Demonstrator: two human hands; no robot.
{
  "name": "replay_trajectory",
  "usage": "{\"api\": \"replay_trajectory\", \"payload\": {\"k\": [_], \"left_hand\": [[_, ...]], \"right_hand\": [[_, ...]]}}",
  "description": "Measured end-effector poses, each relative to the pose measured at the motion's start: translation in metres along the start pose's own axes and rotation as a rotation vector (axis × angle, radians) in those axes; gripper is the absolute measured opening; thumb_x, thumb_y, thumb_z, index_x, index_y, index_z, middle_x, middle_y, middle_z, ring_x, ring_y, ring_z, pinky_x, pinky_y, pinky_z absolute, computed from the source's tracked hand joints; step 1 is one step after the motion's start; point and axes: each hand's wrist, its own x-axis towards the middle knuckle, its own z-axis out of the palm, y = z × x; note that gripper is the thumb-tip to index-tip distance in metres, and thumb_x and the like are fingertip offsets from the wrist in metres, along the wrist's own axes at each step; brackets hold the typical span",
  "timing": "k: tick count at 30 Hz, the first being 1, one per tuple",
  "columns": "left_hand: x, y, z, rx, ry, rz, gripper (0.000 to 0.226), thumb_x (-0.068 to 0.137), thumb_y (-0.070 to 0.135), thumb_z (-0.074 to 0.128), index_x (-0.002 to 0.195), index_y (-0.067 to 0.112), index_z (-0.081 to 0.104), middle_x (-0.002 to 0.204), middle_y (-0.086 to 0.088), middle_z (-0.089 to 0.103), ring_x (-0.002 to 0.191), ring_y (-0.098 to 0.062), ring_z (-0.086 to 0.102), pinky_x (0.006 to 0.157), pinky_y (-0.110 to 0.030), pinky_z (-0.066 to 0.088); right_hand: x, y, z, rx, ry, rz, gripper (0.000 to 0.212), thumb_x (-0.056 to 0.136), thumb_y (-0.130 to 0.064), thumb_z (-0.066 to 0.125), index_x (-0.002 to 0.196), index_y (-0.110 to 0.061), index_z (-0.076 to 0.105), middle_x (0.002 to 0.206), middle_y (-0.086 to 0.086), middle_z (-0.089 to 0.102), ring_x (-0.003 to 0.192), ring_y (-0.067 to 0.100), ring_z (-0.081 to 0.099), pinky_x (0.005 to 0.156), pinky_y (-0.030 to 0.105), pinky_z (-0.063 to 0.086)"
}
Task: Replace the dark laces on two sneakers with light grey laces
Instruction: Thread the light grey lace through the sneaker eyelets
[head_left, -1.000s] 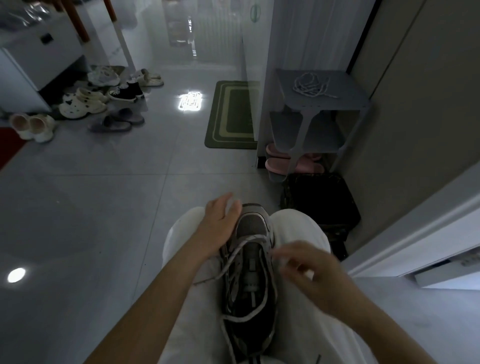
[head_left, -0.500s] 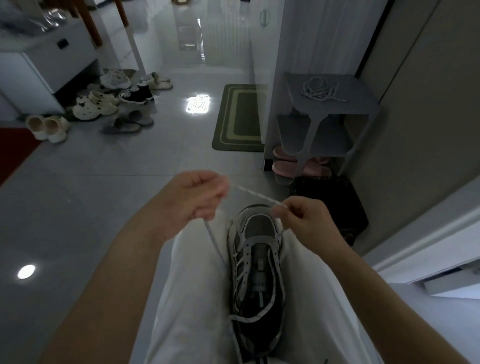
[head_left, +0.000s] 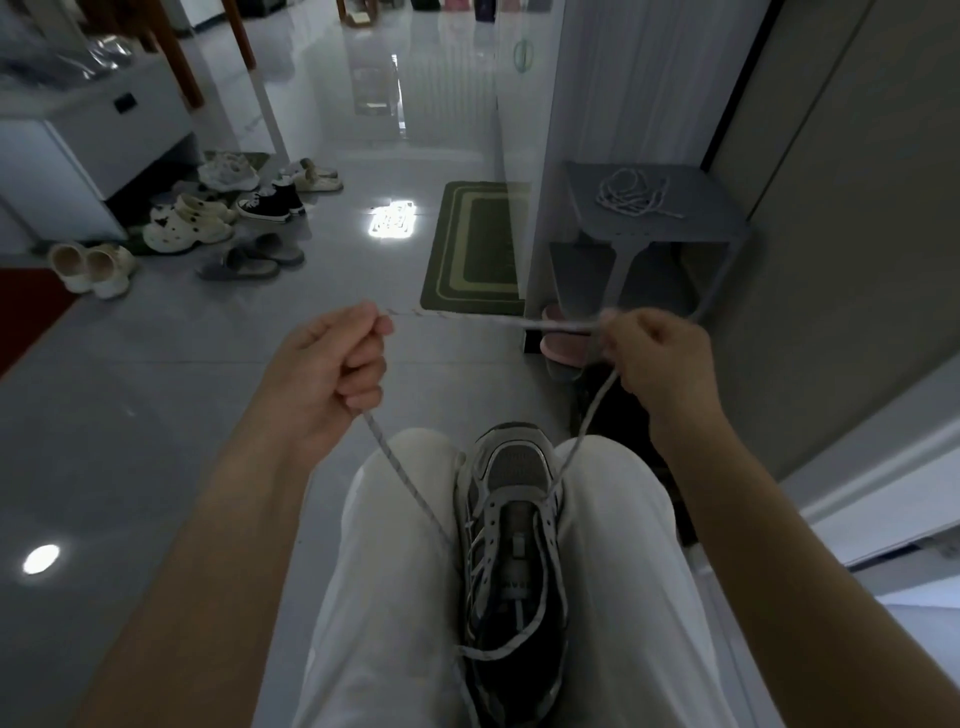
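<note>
From the head camera, a grey mesh sneaker with a dark inside (head_left: 511, 525) sits toe-out between the person's knees, squeezed by the legs in white trousers (head_left: 395, 597).

A light grey speckled rope lace (head_left: 400, 473) comes up from the left side of the sneaker into the left hand (head_left: 332, 364). That hand is a fist closed tight around the lace. Another part of the lace comes up from the right side of the sneaker into the right hand (head_left: 657, 353), where the curled fingers and thumb pinch it. One more piece of the lace runs almost straight across from one hand to the other, pulled tight. Both hands are up in the air in front of the knees, well apart from each other. Lower on the sneaker, the lace crosses once over the opening near the heel.

To the right stands a grey plastic shoe rack (head_left: 675, 228). A second light grey lace in a loose coil (head_left: 631, 195) lies on its top shelf. Pink slippers (head_left: 561, 348) sit at the bottom of the rack. A green doormat with lighter stripes (head_left: 478, 249) lies on the shiny grey tile floor (head_left: 156, 415), just left of the rack. Far off to the left, a bunch of shoes and sandals (head_left: 208, 223) lies on the floor beside a white cabinet (head_left: 104, 140).
</note>
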Motion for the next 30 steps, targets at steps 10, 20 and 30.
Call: {"api": "replay_trajectory", "payload": {"k": [10,20,30], "left_hand": [[0.001,-0.005,0.031,0.572,-0.115,0.037,0.028,0.092,0.028,0.055,0.071,0.013,0.065,0.047,0.009,0.037,0.041,-0.005,0.028,0.038,-0.016,0.024],[-0.023,-0.02,-0.071,0.33,-0.039,-0.203,0.032,0.071,0.049,0.073,0.075,0.017,0.071,0.057,0.004,0.035,0.04,-0.005,0.023,0.037,-0.013,0.019],[-0.051,-0.045,0.002,-0.3,-0.074,-0.369,0.013,0.08,0.015,0.043,0.073,0.015,0.054,0.051,0.004,0.037,0.036,-0.006,0.028,0.036,-0.014,0.019]], "right_hand": [[-0.024,-0.014,0.03,-0.243,-0.312,-0.325,0.032,0.094,-0.028,0.054,0.07,-0.009,0.064,0.054,-0.003,0.054,0.048,0.004,0.047,0.051,0.02,0.039],[0.011,0.015,-0.047,0.239,0.199,0.022,0.04,0.095,-0.033,0.054,0.058,-0.016,0.054,0.036,-0.011,0.036,0.034,0.004,0.026,0.036,0.016,0.025],[-0.041,0.026,0.029,-0.615,-0.46,-0.27,0.043,0.089,-0.041,0.058,0.129,-0.024,0.056,0.113,-0.014,0.061,0.091,0.005,0.06,0.086,0.026,0.048]]}}
